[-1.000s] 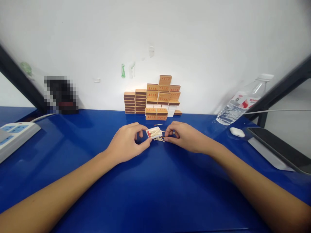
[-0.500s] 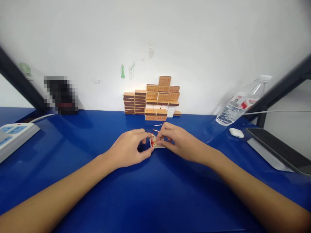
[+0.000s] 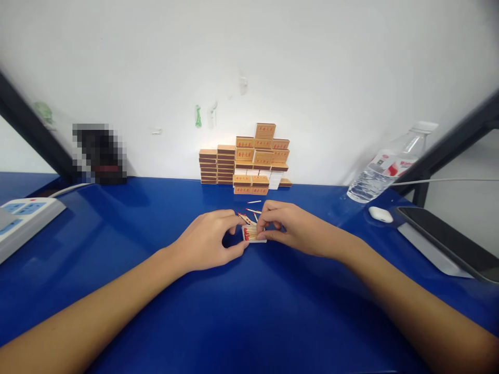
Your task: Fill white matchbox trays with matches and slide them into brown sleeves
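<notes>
A small white matchbox tray (image 3: 254, 241) lies on the blue table, filled with red-headed matches (image 3: 250, 234) whose heads point left. My left hand (image 3: 206, 240) grips the tray's left end between thumb and forefinger. Over the tray's right part, my right hand (image 3: 286, 226) is closed, its thumb and fingertips pinching at the plain ends of the matches. Those fingers hide the tray's right end in part. Just behind the tray lie several loose matches (image 3: 253, 210), some close to my left fingertips.
Stacked matchboxes (image 3: 251, 156) stand against the wall behind my hands. To the right are a tilted water bottle (image 3: 384, 166), a white earbud case (image 3: 380, 214) and a phone (image 3: 448, 241). A power strip (image 3: 31, 223) sits at left, near a blurred dark object (image 3: 103, 153).
My right fingertips have shifted slightly right along the tray, so more of the matches shows. My left hand keeps its grip on the tray's left end.
</notes>
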